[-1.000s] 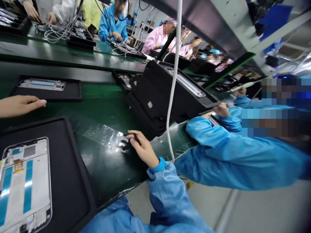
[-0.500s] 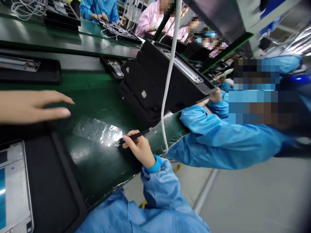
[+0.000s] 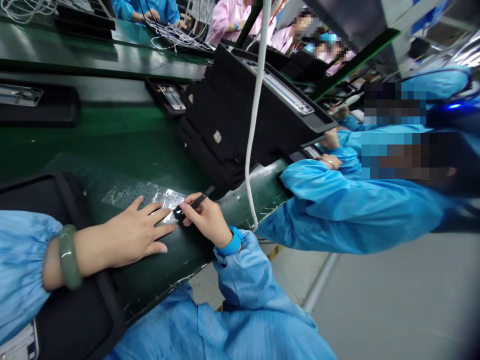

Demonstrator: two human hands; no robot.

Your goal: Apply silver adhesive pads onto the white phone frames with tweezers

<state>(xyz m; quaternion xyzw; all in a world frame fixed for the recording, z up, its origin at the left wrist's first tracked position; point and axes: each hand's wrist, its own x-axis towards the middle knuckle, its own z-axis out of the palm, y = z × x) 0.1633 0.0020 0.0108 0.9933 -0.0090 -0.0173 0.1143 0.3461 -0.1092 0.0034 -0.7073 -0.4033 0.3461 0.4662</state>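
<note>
My left hand (image 3: 133, 234) lies flat with fingers spread on a clear plastic sheet of small parts (image 3: 144, 194) on the green belt (image 3: 112, 145). My right hand (image 3: 204, 220) pinches black tweezers (image 3: 193, 204), their tip touching the sheet's near edge right beside my left fingertips. A green bangle sits on my left wrist, a blue band on my right. A black tray (image 3: 80, 320) lies under my left forearm; a phone frame corner (image 3: 18, 345) shows in it at the bottom left.
A stack of black trays (image 3: 240, 120) stands just beyond the sheet, with a white cable (image 3: 252, 125) hanging in front. A co-worker's blue sleeve (image 3: 337, 210) reaches in from the right. More trays (image 3: 37, 102) ride the belt; other people work across it.
My left hand came down from the left onto the plastic sheet. My right hand lifted the tweezers into a pinch and set their tip at the sheet's edge. The view drifted right.
</note>
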